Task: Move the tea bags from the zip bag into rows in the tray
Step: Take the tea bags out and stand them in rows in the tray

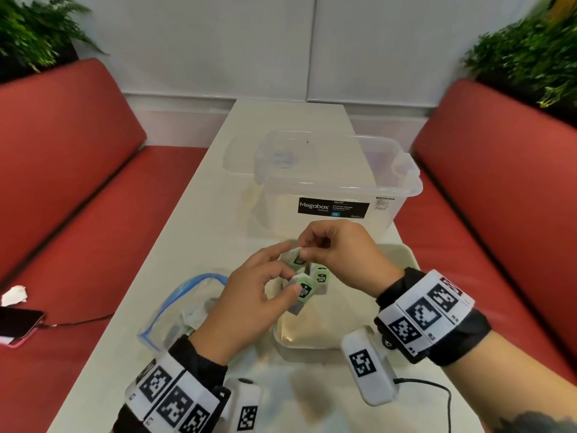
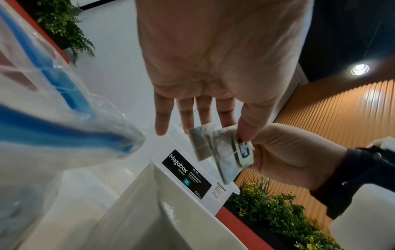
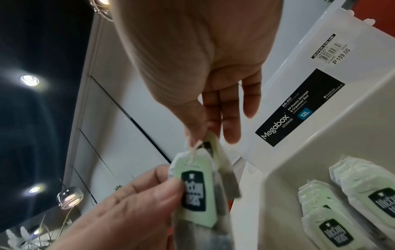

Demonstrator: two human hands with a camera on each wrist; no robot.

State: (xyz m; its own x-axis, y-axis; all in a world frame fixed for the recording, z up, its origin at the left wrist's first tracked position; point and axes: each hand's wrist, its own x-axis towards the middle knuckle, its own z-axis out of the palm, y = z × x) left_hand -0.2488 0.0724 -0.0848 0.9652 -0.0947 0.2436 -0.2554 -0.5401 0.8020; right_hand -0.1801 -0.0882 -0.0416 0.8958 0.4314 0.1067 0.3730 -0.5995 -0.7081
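Both hands are raised over the far end of the beige tray (image 1: pixel 312 346). My left hand (image 1: pixel 292 276) pinches a green-tagged tea bag (image 1: pixel 303 290) between thumb and fingers. Just beyond it, my right hand (image 1: pixel 301 250) pinches the top of a second tea bag (image 1: pixel 296 260). In the right wrist view the two tea bags (image 3: pixel 196 191) hang close together, overlapping. Several tea bags (image 3: pixel 320 213) lie side by side in the tray's far corner. The clear zip bag (image 1: pixel 175 310) with a blue seal lies open to the left of the tray, under my left wrist.
A clear Megabox storage box (image 1: pixel 337 195) stands right behind the tray, with its lid (image 1: pixel 246 151) further back. Red benches flank the narrow white table. A phone (image 1: pixel 18 323) with a cable lies on the left bench. Plants sit in both back corners.
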